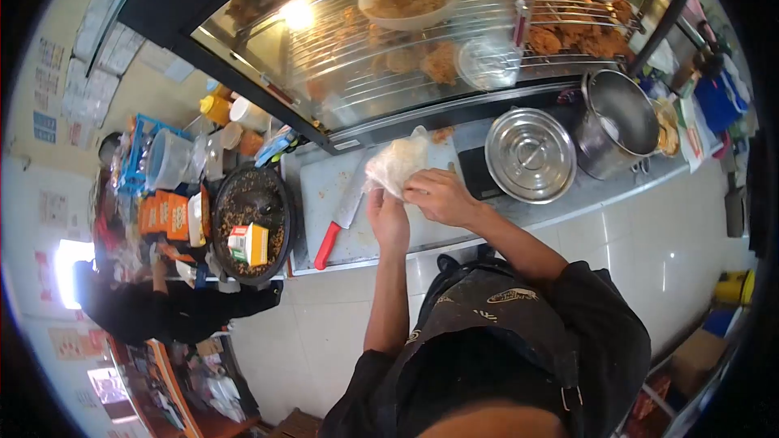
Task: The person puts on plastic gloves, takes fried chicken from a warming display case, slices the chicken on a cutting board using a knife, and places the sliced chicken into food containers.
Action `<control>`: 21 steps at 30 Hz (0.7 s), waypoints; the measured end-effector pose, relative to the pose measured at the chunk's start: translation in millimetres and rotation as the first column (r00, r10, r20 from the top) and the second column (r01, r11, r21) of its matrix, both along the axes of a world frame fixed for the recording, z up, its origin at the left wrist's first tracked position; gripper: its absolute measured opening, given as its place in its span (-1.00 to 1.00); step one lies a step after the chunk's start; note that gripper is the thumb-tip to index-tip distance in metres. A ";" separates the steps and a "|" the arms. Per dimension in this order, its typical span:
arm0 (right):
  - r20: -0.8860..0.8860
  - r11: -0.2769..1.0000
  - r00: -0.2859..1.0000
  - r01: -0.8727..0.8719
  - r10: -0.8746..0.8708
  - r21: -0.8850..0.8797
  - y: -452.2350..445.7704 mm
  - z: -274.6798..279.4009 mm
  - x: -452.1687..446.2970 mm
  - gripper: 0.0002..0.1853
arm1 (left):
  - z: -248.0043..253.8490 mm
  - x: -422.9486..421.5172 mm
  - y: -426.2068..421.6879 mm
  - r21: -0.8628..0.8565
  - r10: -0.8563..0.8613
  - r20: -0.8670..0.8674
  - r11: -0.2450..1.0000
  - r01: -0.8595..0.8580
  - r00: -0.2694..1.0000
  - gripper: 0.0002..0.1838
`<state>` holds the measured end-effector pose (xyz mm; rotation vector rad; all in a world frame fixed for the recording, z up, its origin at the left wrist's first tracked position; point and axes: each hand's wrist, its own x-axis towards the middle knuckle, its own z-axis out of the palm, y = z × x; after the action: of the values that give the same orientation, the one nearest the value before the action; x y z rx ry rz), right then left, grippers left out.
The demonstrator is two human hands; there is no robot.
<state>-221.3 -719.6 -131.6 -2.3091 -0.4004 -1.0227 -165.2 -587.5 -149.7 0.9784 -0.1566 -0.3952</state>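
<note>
Over the white cutting board (324, 182), a clear plastic bag (396, 164) with pale contents is held up between both hands. My left hand (388, 219) has its fingers closed on the lower left side of the bag. On the bag's right side, my right hand (442, 197) pinches its edge. A knife with a red handle (327, 245) lies on the board left of my left hand, its blade pointing up toward the bag. What exactly the bag contains is not clear.
A glass case (341, 73) with fried pieces stands behind the board. Right are a steel lid (531, 156) and a deep pot (621, 126). Left, a dark round tray (280, 231) holds a yellow-white box (248, 245). Another person (178, 308) is at the far left.
</note>
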 end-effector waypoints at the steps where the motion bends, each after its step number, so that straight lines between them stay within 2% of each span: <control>1: 0.010 1.000 1.000 0.008 -0.008 -0.023 0.6 5.4 -2.2 -0.80 | 11.9 -3.0 -5.9 -0.114 -0.003 -0.045 0.993 -0.002 0.999 -0.67; 2: 0.023 0.999 1.000 0.016 -0.014 -0.050 0.1 10.2 -2.1 -0.80 | 20.2 -3.5 -10.8 -0.230 -0.010 -0.088 0.973 -0.010 0.996 -0.65; 3: 0.075 0.997 0.996 0.042 -0.038 -0.063 0.6 12.3 -1.6 -0.81 | 11.4 -1.2 -8.6 -0.298 -0.093 -0.003 0.951 0.088 0.996 -0.61; 6: 0.065 0.996 0.997 0.038 -0.032 -0.085 6.2 14.3 -4.3 -0.82 | 15.5 -9.4 -18.4 -0.336 -0.168 -0.141 0.935 0.112 0.976 -0.51; 9: -0.047 0.980 0.995 0.074 -0.084 -0.182 13.9 12.3 -19.9 -0.81 | -14.7 2.5 -13.6 -0.568 -0.551 -0.071 0.708 0.420 0.832 -0.38; 12: 0.021 0.984 0.985 0.175 -0.174 -0.038 12.1 27.9 -35.2 -0.80 | 7.9 -14.6 -13.7 -0.576 -0.413 -0.312 0.798 0.175 0.856 -0.35; 14: 0.064 0.983 0.981 0.184 -0.184 0.003 4.3 17.4 -38.7 -0.78 | 2.3 -21.0 -14.7 -0.582 -0.442 -0.078 0.748 0.320 0.893 -0.36; 16: 0.071 0.981 0.979 0.186 -0.189 0.046 -7.0 25.6 -46.0 -0.76 | 15.5 -28.5 -35.3 -0.399 -0.199 -0.060 0.903 0.159 0.978 -0.47; 18: 0.088 0.990 0.991 0.097 -0.106 0.101 -14.1 40.9 -52.6 -0.74 | 15.0 -22.5 -62.7 -0.030 0.006 0.224 1.000 0.001 0.975 -0.53; 19: 0.137 0.991 0.983 0.114 -0.123 0.075 -28.2 42.6 -55.4 -0.74 | 14.5 -21.3 -71.1 0.139 0.080 0.384 0.980 -0.143 0.920 -0.55; 21: 0.207 0.988 0.966 0.141 -0.152 0.067 -58.1 46.9 -63.4 -0.72 | 26.2 -12.0 -90.2 0.338 -0.098 0.554 0.934 -0.116 0.827 -0.60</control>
<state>-284.7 -777.8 -84.7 -2.2164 -0.2850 -1.3434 -177.2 -677.7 -123.4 1.4461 -0.6387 -0.1093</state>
